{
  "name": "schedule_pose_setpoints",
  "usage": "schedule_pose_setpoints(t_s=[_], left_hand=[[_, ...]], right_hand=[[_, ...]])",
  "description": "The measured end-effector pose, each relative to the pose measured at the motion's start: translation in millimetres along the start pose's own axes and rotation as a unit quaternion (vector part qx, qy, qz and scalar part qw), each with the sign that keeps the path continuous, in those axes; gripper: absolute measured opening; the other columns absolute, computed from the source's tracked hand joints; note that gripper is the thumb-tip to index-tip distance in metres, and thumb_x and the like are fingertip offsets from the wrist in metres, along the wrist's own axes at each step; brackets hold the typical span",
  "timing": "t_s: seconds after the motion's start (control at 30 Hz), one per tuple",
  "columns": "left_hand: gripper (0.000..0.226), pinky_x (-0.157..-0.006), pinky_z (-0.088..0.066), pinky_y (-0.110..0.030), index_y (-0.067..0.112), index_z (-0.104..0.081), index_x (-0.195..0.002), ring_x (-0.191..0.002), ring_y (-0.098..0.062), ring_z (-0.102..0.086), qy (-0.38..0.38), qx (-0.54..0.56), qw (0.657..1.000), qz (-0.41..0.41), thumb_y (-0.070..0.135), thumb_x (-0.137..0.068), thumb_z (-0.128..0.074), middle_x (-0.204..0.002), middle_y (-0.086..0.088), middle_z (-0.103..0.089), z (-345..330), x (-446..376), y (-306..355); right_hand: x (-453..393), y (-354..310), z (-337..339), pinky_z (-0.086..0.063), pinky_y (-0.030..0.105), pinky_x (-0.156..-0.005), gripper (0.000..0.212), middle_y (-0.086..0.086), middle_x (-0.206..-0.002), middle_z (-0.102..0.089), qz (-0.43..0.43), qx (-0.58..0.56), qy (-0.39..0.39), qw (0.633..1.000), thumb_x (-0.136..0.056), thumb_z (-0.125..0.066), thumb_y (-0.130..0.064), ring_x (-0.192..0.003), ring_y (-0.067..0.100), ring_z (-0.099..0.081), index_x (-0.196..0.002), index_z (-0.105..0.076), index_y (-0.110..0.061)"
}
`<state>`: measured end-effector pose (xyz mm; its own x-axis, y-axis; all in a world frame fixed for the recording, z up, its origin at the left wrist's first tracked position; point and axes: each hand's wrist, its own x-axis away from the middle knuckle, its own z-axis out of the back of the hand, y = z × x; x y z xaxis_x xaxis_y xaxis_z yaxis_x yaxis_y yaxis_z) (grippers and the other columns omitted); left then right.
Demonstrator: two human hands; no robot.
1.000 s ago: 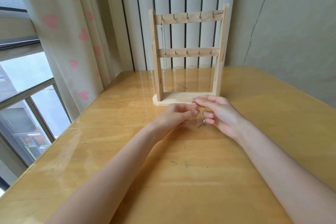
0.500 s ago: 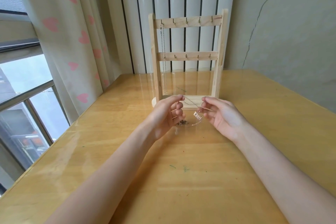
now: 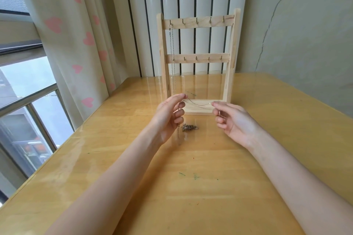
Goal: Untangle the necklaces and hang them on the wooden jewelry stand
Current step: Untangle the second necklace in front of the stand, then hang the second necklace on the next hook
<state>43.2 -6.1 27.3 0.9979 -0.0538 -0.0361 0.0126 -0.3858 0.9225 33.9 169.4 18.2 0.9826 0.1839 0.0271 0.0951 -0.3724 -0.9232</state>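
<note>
A thin gold chain [image 3: 199, 104] is stretched between both hands just in front of the wooden jewelry stand [image 3: 196, 63]: one end is pinched by the left hand [image 3: 169, 118], the other by the right hand [image 3: 232, 122]. A tangled clump of chain [image 3: 189, 127] is left on the table [image 3: 191, 187] below. A silver necklace [image 3: 172, 59] is already hung from the top-left hook.

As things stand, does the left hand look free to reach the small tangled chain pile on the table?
Probably not yet: the left hand pinches one end of a thin gold chain stretched to the right hand. The tangled chain pile lies unobstructed just beside it.
</note>
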Motion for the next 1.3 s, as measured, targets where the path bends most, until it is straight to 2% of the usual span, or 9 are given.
schedule_pose_setpoints(t_s=[0.13,0.33,0.43,0.53,0.8,0.93,1.1,1.2,1.3], left_hand=[[0.012,-0.036,-0.021,-0.012,0.015,-0.059,-0.080,-0.042,-0.003,-0.029,0.024,0.025,0.999,-0.028,0.017,-0.091,-0.054,-0.054,0.009,-0.042,2.9,-2.8,3.3],[0.014,-0.048,-0.035,-0.013,0.017,-0.060,-0.078,-0.055,-0.005,-0.039,0.008,-0.030,0.999,-0.039,0.017,-0.091,-0.055,-0.068,0.006,-0.047,8.3,-4.0,10.9],[0.016,-0.063,-0.039,-0.018,0.022,-0.061,-0.074,-0.071,-0.009,-0.042,0.017,-0.123,0.991,-0.041,0.021,-0.090,-0.058,-0.077,0.008,-0.053,5.9,-2.2,9.5],[0.027,-0.072,-0.038,-0.023,0.022,-0.057,-0.064,-0.083,-0.008,-0.049,0.048,-0.186,0.979,-0.060,0.022,-0.090,-0.057,-0.086,0.007,-0.058,0.8,-1.3,12.1],[0.013,-0.043,-0.031,-0.012,0.016,-0.058,-0.085,-0.046,-0.001,-0.037,-0.061,-0.001,0.996,-0.065,0.020,-0.094,-0.050,-0.057,0.010,-0.048,-4.7,4.3,38.4],[0.018,-0.041,-0.026,-0.013,0.015,-0.063,-0.097,-0.046,-0.002,-0.032,-0.091,-0.044,0.990,-0.102,0.021,-0.096,-0.047,-0.060,0.010,-0.046,-7.6,8.2,46.9],[0.021,-0.043,-0.024,-0.015,0.010,-0.068,-0.094,-0.044,-0.005,-0.028,-0.095,-0.277,0.946,-0.138,0.019,-0.096,-0.049,-0.052,0.012,-0.038,-10.5,9.9,44.8],[0.023,-0.040,-0.027,-0.014,0.001,-0.069,-0.093,-0.040,-0.002,-0.030,-0.107,-0.407,0.899,-0.124,0.016,-0.095,-0.051,-0.047,0.013,-0.038,-16.5,10.4,45.2],[0.023,-0.038,-0.028,-0.012,0.003,-0.066,-0.079,-0.036,-0.001,-0.033,-0.108,-0.443,0.880,-0.134,0.015,-0.094,-0.054,-0.044,0.012,-0.041,-23.8,10.1,43.9]], right_hand=[[2.1,5.1,-4.1,-0.033,0.015,-0.037,0.007,0.003,-0.064,-0.055,0.010,0.162,-0.002,0.987,-0.086,-0.060,0.001,-0.043,0.006,-0.046,-0.091,-0.061,-0.003],[-2.4,13.8,-2.2,-0.042,0.016,-0.041,0.010,0.003,-0.059,-0.057,0.095,0.426,0.068,0.897,-0.088,-0.057,-0.003,-0.034,0.001,-0.047,-0.082,-0.065,-0.005],[-7.1,16.3,2.7,-0.051,0.029,-0.062,0.014,-0.006,-0.058,-0.059,0.109,0.545,0.101,0.825,-0.087,-0.056,-0.009,-0.057,0.014,-0.058,-0.077,-0.064,-0.016],[-6.5,18.8,3.3,-0.048,0.029,-0.065,0.017,-0.005,-0.063,-0.060,0.110,0.604,0.091,0.784,-0.087,-0.052,-0.008,-0.072,0.022,-0.060,-0.079,-0.062,-0.019],[-6.6,21.9,3.9,-0.047,0.030,-0.068,0.016,0.004,-0.089,-0.063,0.109,0.669,0.103,0.728,-0.090,-0.047,-0.010,-0.084,0.027,-0.060,-0.085,-0.060,-0.018],[-7.5,19.0,5.0,-0.046,0.029,-0.068,0.015,-0.002,-0.073,-0.060,0.105,0.621,0.078,0.773,-0.089,-0.053,-0.011,-0.079,0.024,-0.060,-0.082,-0.063,-0.020],[-5.1,9.3,0.4,-0.042,0.012,-0.076,0.022,0.001,-0.102,-0.069,0.152,0.448,0.044,0.880,-0.091,-0.053,-0.007,-0.097,0.012,-0.060,-0.103,-0.068,-0.016],[3.4,-7.8,-12.9,-0.049,0.023,-0.083,0.023,0.000,-0.107,-0.068,0.159,0.236,-0.035,0.958,-0.096,-0.046,-0.009,-0.105,0.015,-0.061,-0.111,-0.063,-0.013],[11.2,-22.0,-25.0,-0.051,0.028,-0.088,0.023,0.001,-0.101,-0.069,0.135,0.142,-0.133,0.972,-0.098,-0.042,-0.017,-0.098,0.015,-0.065,-0.109,-0.062,-0.013]])
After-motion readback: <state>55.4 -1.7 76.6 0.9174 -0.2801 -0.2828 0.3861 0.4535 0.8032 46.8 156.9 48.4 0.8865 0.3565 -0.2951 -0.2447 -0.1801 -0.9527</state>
